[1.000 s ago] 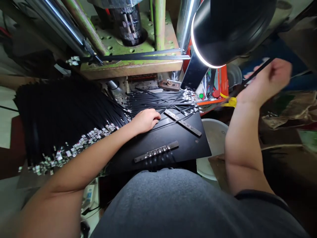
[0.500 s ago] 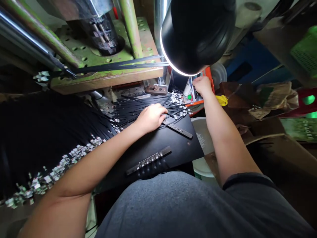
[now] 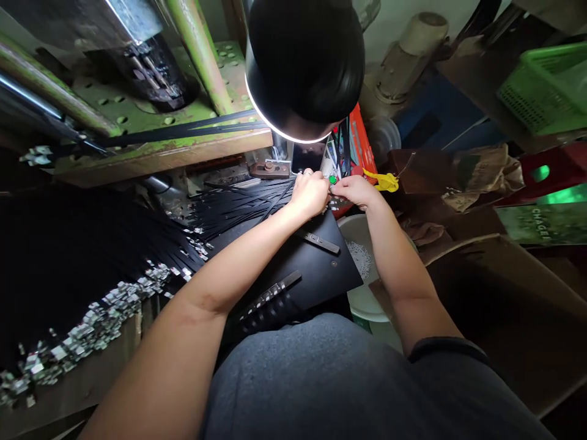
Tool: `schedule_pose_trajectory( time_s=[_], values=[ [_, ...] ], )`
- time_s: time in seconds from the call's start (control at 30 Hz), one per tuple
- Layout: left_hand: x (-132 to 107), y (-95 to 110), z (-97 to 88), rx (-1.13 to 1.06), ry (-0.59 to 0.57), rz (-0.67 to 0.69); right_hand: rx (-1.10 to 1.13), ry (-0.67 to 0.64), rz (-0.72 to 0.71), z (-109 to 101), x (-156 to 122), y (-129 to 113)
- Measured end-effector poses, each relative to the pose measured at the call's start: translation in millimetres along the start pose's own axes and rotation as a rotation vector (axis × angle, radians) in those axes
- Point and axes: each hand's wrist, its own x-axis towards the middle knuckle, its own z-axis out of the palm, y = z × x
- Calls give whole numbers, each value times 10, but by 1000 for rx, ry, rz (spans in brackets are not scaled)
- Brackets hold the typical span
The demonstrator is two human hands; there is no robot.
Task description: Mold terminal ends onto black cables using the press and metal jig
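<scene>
Flat black straps (image 3: 243, 205) fan across black board (image 3: 321, 269), long axes pointing far-right toward our left hand (image 3: 312, 194) and right hand (image 3: 355, 190); both curled closed together, gripping what, we cannot tell.

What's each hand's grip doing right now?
Left hand: curled shut; can't tell if it holds anything.
Right hand: fingers pinched shut beside a green button; can't tell if it holds anything.

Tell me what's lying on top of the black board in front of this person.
Two dark bars and lie on the black board, with black straps at its far end. The left hand covers whatever lies beneath it.
</scene>
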Motion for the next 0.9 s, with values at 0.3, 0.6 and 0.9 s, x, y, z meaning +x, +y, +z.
schedule_pose_trajectory(
  time_s=[0.3,0.6,0.9],
  values=[
    [-157,-9,-17,64,75,141,341,-156,78,-52,-141,-90],
    [-238,-126,-1,119,86,274,480,-429,134,-77,-51,-69],
    [-333,-220,-35,121,97,291,421,-365,99,-71,-228,-183]
  ],
)
